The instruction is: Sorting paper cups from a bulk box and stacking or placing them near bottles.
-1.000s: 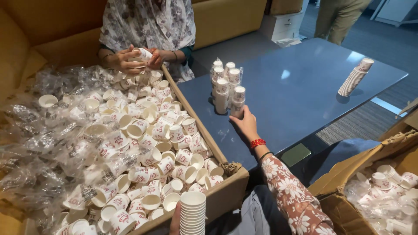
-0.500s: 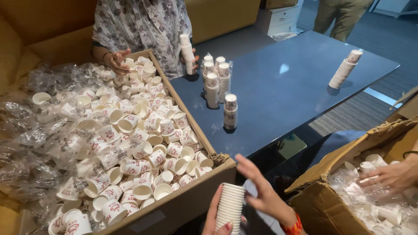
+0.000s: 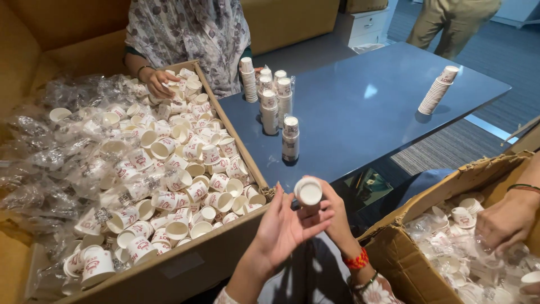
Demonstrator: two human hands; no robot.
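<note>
Both my hands hold a short stack of white paper cups (image 3: 308,191) between them, low in the middle of the view, with its round end toward the camera. My left hand (image 3: 280,232) presses against it with the fingers stretched out. My right hand (image 3: 336,217), with a red bangle at the wrist, wraps it from the right. To the left, a big cardboard box (image 3: 222,247) is full of loose printed paper cups (image 3: 169,163) and clear plastic wrap. Wrapped cup stacks (image 3: 290,138) stand on the dark blue table (image 3: 371,112) just beyond my hands.
Across the box a person in a patterned top reaches a hand (image 3: 158,82) among the cups. At the right another person's hand (image 3: 506,220) is in a second cardboard box (image 3: 405,247) of cups. A leaning cup stack (image 3: 439,90) stands at the table's far edge. Someone stands beyond it.
My right hand has left a wrapped stack on the table and come back. Both hands now hold another stack, raised higher and turned end-on to the camera.
</note>
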